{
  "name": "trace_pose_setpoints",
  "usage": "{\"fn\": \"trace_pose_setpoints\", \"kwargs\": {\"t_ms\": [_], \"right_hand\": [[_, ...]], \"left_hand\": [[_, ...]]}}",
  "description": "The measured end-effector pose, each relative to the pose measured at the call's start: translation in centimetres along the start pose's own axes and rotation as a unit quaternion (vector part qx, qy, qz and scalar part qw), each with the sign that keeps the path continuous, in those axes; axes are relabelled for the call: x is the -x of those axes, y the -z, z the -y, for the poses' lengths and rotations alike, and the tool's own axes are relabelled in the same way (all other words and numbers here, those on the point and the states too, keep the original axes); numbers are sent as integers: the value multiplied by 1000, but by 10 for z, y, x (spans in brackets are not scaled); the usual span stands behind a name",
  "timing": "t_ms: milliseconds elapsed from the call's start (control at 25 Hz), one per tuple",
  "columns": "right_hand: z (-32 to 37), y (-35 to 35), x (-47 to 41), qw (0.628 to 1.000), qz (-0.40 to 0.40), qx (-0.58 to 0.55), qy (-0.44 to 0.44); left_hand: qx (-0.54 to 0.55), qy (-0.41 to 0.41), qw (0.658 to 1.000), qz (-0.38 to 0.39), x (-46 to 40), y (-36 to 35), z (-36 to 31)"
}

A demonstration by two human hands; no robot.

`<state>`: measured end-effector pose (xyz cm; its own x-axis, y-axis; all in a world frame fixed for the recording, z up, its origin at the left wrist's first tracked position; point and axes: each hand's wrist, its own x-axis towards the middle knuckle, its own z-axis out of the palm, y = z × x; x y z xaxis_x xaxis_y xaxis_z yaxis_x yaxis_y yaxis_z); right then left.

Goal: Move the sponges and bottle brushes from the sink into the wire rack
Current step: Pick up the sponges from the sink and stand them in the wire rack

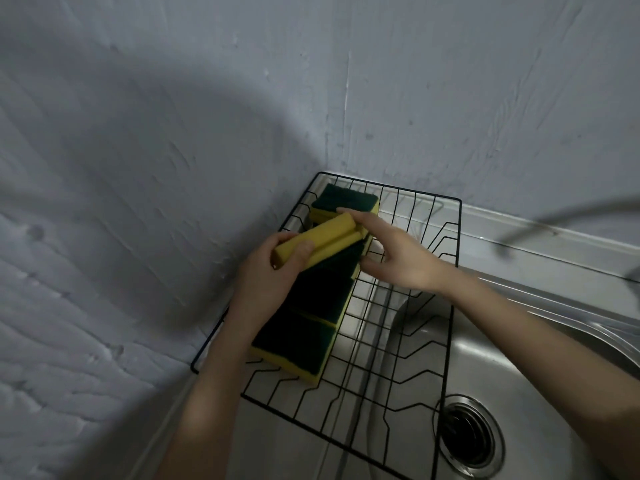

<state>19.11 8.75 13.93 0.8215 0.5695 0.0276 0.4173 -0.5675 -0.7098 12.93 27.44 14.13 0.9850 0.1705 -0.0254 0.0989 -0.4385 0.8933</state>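
Observation:
A black wire rack (453, 258) sits over the left part of the steel sink (512, 368), against the wall corner. Several yellow sponges with dark green scouring faces lie in a row along the rack's left side, one near the front (298, 344) and one at the far end (343, 200). My left hand (266, 271) is shut on a yellow sponge (318, 242), held on edge above the row. My right hand (398, 258) touches that sponge's far end with fingers spread. No bottle brush is in view.
The sink drain (467, 434) lies at the lower right. A blurred tap spout (561, 220) curves in from the right above the sink. Grey walls close in at the left and behind the rack. The rack's right half holds nothing.

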Motion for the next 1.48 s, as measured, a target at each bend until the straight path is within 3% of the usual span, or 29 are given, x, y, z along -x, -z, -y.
{"fn": "trace_pose_setpoints", "kwargs": {"t_ms": [200,440,600,720,1120,1480], "right_hand": [[-1,-9,7,992,-68,-80,-69],[3,-14,-3,958,-120,-195,-174],[4,-13,-14,943,-145,-173,-243],[-5,-19,-17,936,-103,-174,-288],[-19,-27,-28,936,-91,-131,-314],[-22,-26,-31,937,-85,-143,-308]], "left_hand": [[-5,1,999,40,-5,-6,-7],[96,6,995,17,-23,-8,-12],[-12,4,999,33,-32,-17,-4],[-113,7,994,9,-40,-24,9],[-128,38,991,-6,-31,-36,5],[-210,-31,977,-24,-36,-45,12]]}}
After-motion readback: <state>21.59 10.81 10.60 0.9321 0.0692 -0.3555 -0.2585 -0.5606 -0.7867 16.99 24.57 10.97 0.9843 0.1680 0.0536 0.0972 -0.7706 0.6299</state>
